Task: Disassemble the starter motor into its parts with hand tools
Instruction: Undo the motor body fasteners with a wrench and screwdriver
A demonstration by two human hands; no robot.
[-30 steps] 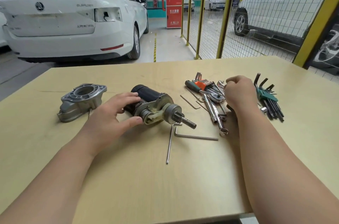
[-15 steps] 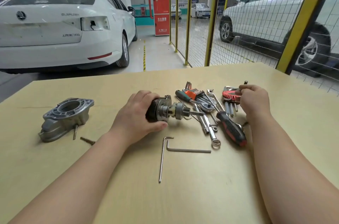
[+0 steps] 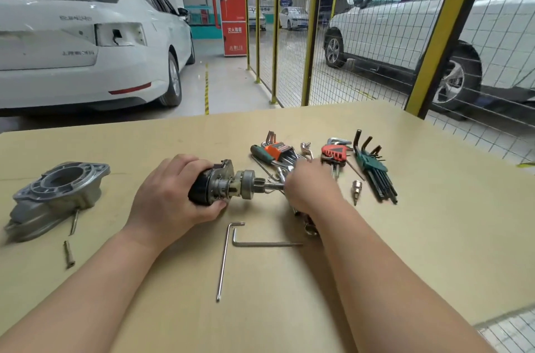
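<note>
Far left of worktop [image 3: 260, 312]: separate aluminium end housing [image 3: 58, 193], two long bolts [image 3: 69, 254] just beside it. Centre: starter motor [image 3: 228, 183] gripped round its black body by left hand [image 3: 170, 196], fingers curled, shaft pointing right. Nearer edge: two loose hex keys [image 3: 224, 260]. Right hand [image 3: 311, 185] blurred at shaft tip, over wrench pile [image 3: 286, 162]; finger state not discernible. Far right: green hex key set [image 3: 373, 167].

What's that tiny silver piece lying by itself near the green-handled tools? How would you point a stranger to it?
On the tan table, find the green holder of dark bent keys at the right. Between their long ends and the right hand lies a short silver bit. Unlike its bent, bundled neighbours it is straight and stubby, tapering to a point, and lies alone.
</note>
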